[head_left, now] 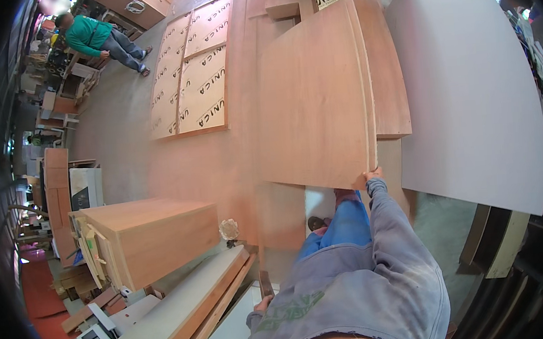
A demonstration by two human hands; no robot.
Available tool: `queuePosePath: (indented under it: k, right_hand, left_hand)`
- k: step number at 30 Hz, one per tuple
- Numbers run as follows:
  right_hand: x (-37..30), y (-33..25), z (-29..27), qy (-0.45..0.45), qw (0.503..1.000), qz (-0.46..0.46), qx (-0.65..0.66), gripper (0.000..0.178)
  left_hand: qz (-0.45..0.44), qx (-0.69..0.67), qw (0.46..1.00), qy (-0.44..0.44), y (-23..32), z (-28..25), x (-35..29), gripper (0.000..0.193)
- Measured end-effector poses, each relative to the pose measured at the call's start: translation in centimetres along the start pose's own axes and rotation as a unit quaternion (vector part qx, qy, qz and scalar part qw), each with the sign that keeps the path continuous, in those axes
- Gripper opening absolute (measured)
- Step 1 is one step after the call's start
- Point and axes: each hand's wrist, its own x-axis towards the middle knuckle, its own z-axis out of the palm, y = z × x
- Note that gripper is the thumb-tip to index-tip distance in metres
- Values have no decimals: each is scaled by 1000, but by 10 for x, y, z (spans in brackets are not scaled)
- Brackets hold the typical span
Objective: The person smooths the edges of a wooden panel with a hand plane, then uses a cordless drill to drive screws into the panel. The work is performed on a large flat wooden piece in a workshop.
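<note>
My right hand (372, 175) is closed on the near right corner of a large light-brown plywood panel (310, 96), which looks tilted. A pale double edge runs along the panel's right side. My left hand (264, 302) is low beside my body, its fingers curled and partly hidden by my grey sleeve. Out of it rises a narrow brown piece (266, 283); its kind is not clear. Near this hand lie a long white-topped board with a wood edge (186, 303) and a white surface (236, 328).
A plywood box (162, 238) stands at left, a framed printed panel (203, 66) lies ahead. Another brown wooden panel (385, 77) lies beyond mine; a big white sheet (469, 90) is at right. A person in a green top (89, 36) stands far left.
</note>
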Motion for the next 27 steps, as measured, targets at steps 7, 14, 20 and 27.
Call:
queuePosePath:
  k: [7,14,20,27]
  right_hand:
    - [-83,29,-5,-57,994,-25,-87,69]
    - [-112,118,-52,-112,963,-30,-241,84]
    - [-173,122,-15,-187,957,99,-198,83]
    - [-144,86,1,-191,961,187,-76,73]
  left_hand:
    - [-74,-233,968,58,-16,-14,11,64]
    - [-36,-298,953,44,75,-42,8,61]
    - [19,-375,925,60,72,-124,79,51]
    - [18,-505,859,-83,233,-206,75,44]
